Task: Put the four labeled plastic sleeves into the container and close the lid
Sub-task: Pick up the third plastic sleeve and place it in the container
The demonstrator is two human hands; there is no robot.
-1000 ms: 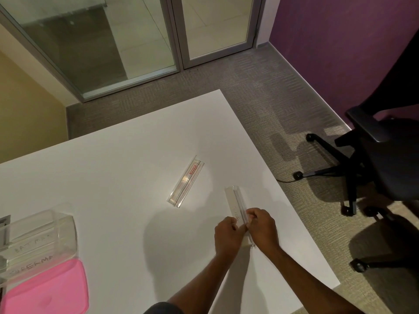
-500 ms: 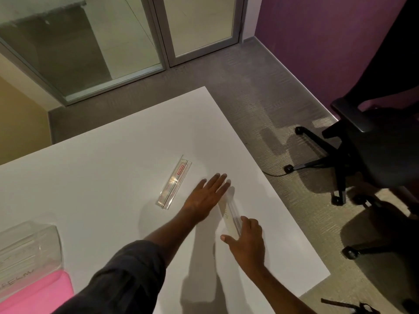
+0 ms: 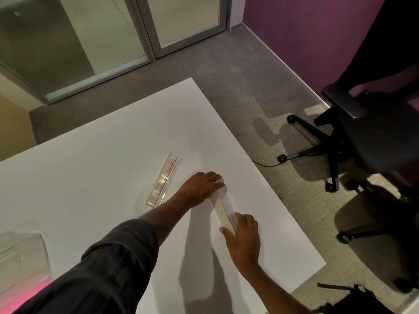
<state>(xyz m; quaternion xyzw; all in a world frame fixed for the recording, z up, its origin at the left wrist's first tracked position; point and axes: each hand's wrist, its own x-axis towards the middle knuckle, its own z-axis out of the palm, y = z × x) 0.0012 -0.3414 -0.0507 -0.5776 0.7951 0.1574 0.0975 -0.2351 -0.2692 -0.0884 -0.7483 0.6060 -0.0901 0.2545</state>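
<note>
A long clear plastic sleeve (image 3: 221, 211) with a handwritten white label lies on the white table (image 3: 102, 168). My left hand (image 3: 201, 186) grips its far end and my right hand (image 3: 243, 236) grips its near end. A second clear sleeve (image 3: 164, 181), with a red label, lies flat just left of my left hand, untouched. The clear container (image 3: 21, 257) stands at the left edge with labeled sleeves inside. Its pink lid (image 3: 25, 295) lies in front of it, partly cut off by the frame.
The table's right edge runs diagonally close to my right hand. A black office chair (image 3: 367, 141) stands on the carpet to the right. A dark bag (image 3: 353, 300) sits on the floor at bottom right. Glass doors (image 3: 108, 30) are behind the table.
My left hand left the sleeve's near end, reached forward past the red-labeled sleeve and closed on the far end of the white-labeled sleeve. My right hand stayed at the near end.
</note>
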